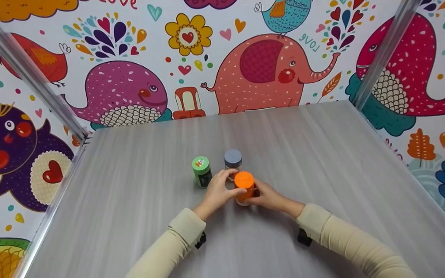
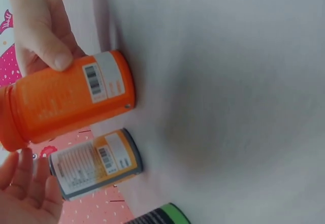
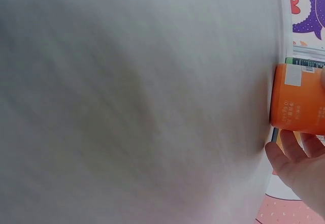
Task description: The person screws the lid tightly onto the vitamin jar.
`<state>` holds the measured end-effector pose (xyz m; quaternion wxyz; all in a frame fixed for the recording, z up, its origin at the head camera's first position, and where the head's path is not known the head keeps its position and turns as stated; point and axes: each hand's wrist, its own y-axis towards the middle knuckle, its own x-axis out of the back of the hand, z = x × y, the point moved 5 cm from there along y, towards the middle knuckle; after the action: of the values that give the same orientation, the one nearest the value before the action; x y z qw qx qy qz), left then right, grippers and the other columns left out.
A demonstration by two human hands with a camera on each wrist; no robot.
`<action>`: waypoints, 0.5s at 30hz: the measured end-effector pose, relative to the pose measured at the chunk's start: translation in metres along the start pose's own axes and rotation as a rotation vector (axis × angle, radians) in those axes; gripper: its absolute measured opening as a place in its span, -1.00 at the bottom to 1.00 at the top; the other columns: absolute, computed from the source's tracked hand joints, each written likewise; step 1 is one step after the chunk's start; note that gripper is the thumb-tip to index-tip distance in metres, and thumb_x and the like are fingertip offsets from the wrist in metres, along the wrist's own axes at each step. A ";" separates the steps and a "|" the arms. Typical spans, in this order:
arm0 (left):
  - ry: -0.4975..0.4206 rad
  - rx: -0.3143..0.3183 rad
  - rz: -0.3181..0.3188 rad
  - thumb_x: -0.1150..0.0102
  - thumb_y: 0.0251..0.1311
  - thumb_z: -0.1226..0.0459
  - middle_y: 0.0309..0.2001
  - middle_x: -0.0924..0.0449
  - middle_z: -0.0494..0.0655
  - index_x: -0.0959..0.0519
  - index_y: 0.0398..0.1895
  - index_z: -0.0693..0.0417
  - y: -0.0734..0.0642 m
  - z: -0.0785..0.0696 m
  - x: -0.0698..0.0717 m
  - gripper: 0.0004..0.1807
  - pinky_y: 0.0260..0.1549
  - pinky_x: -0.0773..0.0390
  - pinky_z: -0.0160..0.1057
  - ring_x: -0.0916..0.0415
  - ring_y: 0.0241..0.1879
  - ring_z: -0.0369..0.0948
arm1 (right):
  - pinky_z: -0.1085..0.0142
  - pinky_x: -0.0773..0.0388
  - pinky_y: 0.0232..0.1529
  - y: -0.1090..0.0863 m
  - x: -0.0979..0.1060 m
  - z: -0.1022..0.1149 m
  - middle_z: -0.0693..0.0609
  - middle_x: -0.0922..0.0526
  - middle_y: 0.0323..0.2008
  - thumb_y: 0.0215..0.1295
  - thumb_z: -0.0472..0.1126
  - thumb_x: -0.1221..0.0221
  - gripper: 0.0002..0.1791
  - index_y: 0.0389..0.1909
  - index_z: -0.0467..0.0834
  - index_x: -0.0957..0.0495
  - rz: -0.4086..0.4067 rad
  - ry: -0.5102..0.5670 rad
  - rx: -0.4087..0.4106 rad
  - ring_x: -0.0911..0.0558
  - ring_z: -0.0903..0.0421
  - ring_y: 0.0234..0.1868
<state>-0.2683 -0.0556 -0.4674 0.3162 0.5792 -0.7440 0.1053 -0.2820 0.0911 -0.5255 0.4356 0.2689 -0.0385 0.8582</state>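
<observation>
An orange screw-top bottle [image 1: 244, 185] stands upright on the table between the two hands. My right hand [image 1: 269, 196] holds it from the right, thumb on its front side and fingers along the other side. My left hand [image 1: 219, 190] curves loosely around its upper left, the thumb lying across the front just below the lid. In the left wrist view, relaxed fingers of the left hand [image 2: 31, 191] lie right at the lid's edge. Behind it stands a grey-lidded bottle [image 1: 233, 157] with an orange and white label [image 2: 99, 160], partly hidden by the left hand. A green-lidded bottle [image 1: 202, 171] stands to the left.
The table [image 1: 137, 200] is grey with a streaked grain. Walls [image 1: 222, 23] printed with cartoon animals close it off at the back and sides. Metal posts [image 1: 33, 69] rise at the back corners. Both sleeves [image 1: 185, 227] reach in from the front edge.
</observation>
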 end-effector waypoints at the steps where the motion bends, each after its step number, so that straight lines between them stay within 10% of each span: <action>1: 0.003 -0.007 0.001 -0.35 -0.08 0.09 -0.08 -0.51 0.04 -0.45 0.04 0.20 0.000 0.001 0.001 -0.38 -0.06 -0.45 -0.04 -0.45 -0.10 -0.04 | 0.14 -0.44 0.05 0.000 0.000 0.000 -0.19 -0.44 0.11 0.14 -0.18 -0.24 -0.29 0.25 -0.32 -0.18 0.002 -0.003 0.003 -0.49 -0.01 0.00; 15: 0.044 -0.048 0.015 -0.31 -0.02 0.15 -0.02 -0.55 0.05 -0.50 0.05 0.22 -0.002 0.002 0.006 -0.45 -0.02 -0.44 -0.07 -0.46 -0.06 -0.06 | 0.08 -0.41 0.08 0.000 0.001 -0.001 -0.21 -0.44 0.11 0.14 -0.21 -0.24 -0.30 0.25 -0.33 -0.18 0.001 -0.002 0.002 -0.49 -0.04 0.03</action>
<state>-0.2675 -0.0621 -0.4661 0.3454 0.5634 -0.7434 0.1026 -0.2828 0.0921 -0.5258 0.4348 0.2700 -0.0382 0.8582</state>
